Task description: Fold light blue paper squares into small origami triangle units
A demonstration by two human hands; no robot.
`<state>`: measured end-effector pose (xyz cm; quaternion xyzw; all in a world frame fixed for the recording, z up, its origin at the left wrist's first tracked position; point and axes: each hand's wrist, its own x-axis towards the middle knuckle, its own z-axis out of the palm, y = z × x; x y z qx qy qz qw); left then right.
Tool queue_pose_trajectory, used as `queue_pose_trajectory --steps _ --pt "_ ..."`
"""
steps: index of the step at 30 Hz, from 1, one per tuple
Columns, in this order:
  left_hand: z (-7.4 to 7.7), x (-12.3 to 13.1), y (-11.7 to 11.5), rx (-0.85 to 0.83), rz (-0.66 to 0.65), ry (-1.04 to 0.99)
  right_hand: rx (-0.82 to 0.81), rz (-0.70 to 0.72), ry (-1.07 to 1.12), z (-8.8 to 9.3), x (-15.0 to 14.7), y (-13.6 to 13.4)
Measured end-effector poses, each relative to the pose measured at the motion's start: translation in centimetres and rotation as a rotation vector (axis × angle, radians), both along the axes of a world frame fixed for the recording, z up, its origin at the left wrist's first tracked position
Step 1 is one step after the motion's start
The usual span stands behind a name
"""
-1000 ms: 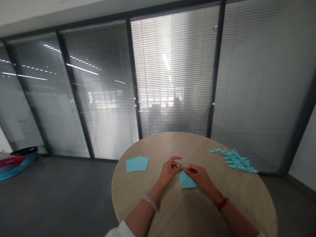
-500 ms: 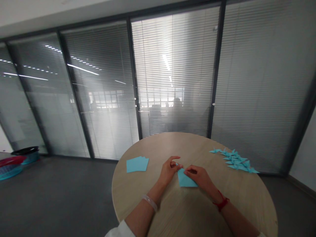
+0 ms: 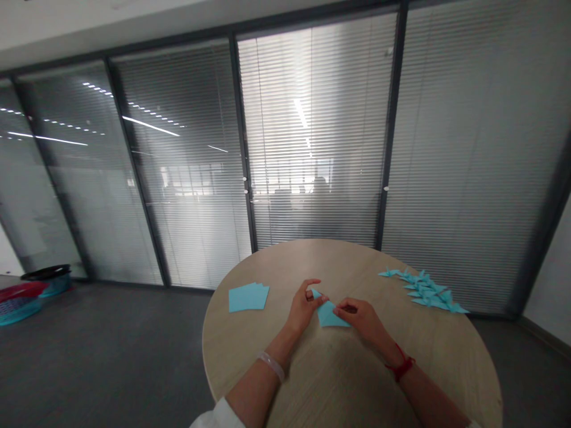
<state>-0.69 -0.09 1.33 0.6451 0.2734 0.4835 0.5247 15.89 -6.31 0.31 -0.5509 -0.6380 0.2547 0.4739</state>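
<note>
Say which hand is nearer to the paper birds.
Right. The right hand is left of the paper birds, at the blue sheet; the left hand is farther left, on the sheet's other side.

One folded paper (image 3: 331,317), one stack (image 3: 248,298) and two bracelets (image 3: 404,367) show.

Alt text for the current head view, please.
A person's left hand and right hand pinch blue paper at a round table; flat blue sheets lie to the left, folded paper cranes to the right.
</note>
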Motion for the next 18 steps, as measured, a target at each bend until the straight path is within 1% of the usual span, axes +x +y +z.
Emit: queue_pose_trajectory --steps 5,9,12,14,18 --pt "0.1 -0.4 0.4 0.0 0.057 -0.08 -0.015 -0.001 -0.002 -0.2 0.3 0.1" --pt "-0.2 -0.6 1.1 0.019 0.179 -0.075 -0.016 0.007 -0.012 -0.1 0.3 -0.1" --pt "-0.3 -0.7 1.4 0.012 0.224 -0.084 0.012 -0.008 -0.063 0.0 0.3 -0.3" --pt "-0.2 -0.8 1.5 0.019 0.27 -0.084 0.018 -0.015 -0.083 0.1 0.3 -0.4" --pt "0.2 -1.4 1.7 0.042 0.417 -0.069 0.022 -0.012 -0.049 0.1 0.3 -0.5"
